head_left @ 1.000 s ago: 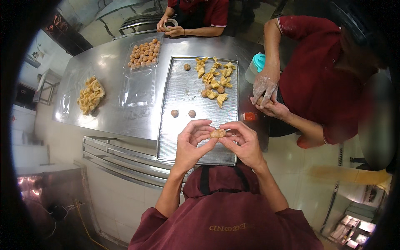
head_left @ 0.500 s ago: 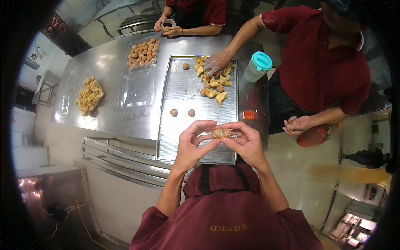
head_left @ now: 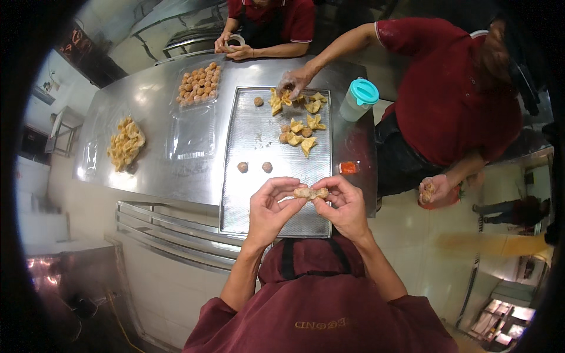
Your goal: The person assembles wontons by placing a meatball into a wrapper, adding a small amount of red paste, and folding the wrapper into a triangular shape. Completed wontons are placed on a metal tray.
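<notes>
Between my two hands, over the near end of a metal tray (head_left: 235, 203), a browned, crumbly ball (head_left: 311, 193) is pulled apart, its paler inside showing. My left hand (head_left: 272, 207) pinches its left end with the thumb and fingertips. The other end is pinched by my right hand (head_left: 342, 205). Just beyond my left hand, two round brown balls (head_left: 267, 167) lie on the tray. Farther back, folded yellow fried pastries (head_left: 306, 146) lie mixed with more balls, and a single ball (head_left: 258, 102) sits at the far left.
A co-worker's floured hand (head_left: 297, 79) handles pastries at the tray's far end; the same person's other hand (head_left: 432, 189) holds a brown piece. Left stand a clear box of balls (head_left: 200, 82) and a pastry pile (head_left: 126, 144). A teal-lidded pitcher (head_left: 358, 101) and red packet (head_left: 348, 167) flank the tray's right.
The ball between my hands has been drawn wider apart, my hands slightly farther from each other. The co-worker's floured hand has lifted and shifted back with pastries.
</notes>
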`<state>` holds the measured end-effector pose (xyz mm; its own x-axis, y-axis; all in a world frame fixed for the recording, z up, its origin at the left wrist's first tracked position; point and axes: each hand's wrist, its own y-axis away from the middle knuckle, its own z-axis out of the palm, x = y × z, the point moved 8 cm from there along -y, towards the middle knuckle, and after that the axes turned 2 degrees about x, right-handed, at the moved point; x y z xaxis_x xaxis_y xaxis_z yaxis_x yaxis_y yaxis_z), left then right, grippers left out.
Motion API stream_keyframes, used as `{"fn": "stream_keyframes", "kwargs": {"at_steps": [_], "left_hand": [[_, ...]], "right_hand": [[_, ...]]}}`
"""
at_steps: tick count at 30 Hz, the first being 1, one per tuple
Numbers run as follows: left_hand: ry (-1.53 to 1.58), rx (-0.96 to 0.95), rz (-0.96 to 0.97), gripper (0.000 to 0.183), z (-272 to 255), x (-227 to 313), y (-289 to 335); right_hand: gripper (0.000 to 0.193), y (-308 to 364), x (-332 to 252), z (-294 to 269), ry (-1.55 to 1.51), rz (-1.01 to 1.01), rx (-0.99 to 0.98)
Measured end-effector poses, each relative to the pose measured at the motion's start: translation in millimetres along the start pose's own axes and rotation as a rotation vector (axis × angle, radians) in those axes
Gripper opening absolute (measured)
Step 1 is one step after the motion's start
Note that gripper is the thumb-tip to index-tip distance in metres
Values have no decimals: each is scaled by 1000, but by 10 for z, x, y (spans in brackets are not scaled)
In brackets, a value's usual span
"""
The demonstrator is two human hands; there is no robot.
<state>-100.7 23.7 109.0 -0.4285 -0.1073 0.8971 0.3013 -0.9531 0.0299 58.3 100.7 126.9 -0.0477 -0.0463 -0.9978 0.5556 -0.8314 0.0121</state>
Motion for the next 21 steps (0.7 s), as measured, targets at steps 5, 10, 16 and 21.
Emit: {"fn": "stream_keyframes", "kwargs": {"at_steps": [5,10,16,21], "left_hand": [[-10,36,-32,41,-2,-11,-10],[9,49,-48,41,-14,-67,-18],[288,103,-184,39,24,-277,-14],[408,307,-291,37,-133,-571,-19]], "right_hand": [[30,-20,-90,8,41,-73,-28],[31,-24,-109,-25,229,-102,-15],[26,6,-70,-72,307,-161,79],[27,32,49,-78,281,-135,60]]}}
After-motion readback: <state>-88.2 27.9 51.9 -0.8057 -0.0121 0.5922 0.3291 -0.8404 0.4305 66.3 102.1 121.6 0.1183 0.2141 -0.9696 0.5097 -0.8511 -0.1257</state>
